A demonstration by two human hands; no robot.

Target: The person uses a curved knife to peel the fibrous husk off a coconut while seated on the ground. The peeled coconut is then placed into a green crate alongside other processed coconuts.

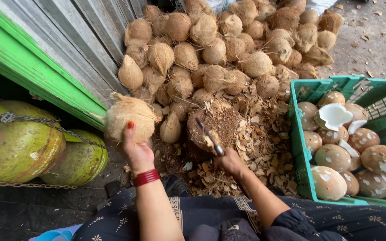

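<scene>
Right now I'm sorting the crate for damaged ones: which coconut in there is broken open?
The one near the crate's far middle, the broken coconut: its bright white inside shows, while the others are whole, brown and speckled.

Outdoor coconut-husking spot, roadside or yard. Heap of husked brown coconuts point(228, 49) against a grey plank wall point(81, 40); shell litter point(260, 138) on bare ground; green plastic crate point(300, 147) of peeled nuts; green gas cylinders point(18, 143) chained.

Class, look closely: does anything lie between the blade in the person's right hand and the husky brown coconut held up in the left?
Nothing visible: the metal blade and the husky brown coconut are separated only by open space above the husk-strewn ground.
</scene>
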